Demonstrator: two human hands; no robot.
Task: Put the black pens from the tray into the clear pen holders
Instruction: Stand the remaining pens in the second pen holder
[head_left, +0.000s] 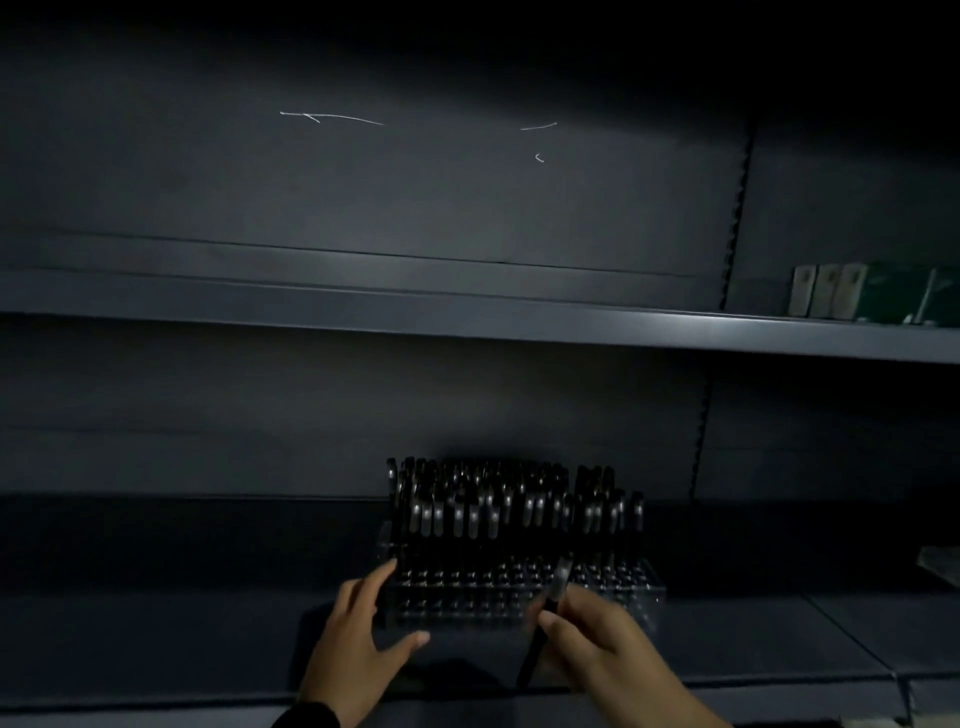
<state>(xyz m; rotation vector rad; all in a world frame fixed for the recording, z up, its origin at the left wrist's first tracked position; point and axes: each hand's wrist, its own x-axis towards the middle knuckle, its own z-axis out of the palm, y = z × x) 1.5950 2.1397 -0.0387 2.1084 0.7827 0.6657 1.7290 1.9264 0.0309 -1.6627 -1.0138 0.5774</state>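
A clear pen holder (524, 597) with rows of holes stands on the dark lower shelf. Several black pens (498, 504) stand upright in its back rows; the front rows show open holes. My left hand (358, 639) rests against the holder's left front corner with fingers spread and straight. My right hand (592, 639) pinches one black pen (545, 623), which slants from the lower left up toward the holder's front right holes. No tray is in view.
A dark shelf (467, 322) runs across above the holder. Small boxes (831, 296) and green packs (904, 301) stand at its far right. A pale object (940, 566) lies at the right edge of the lower shelf.
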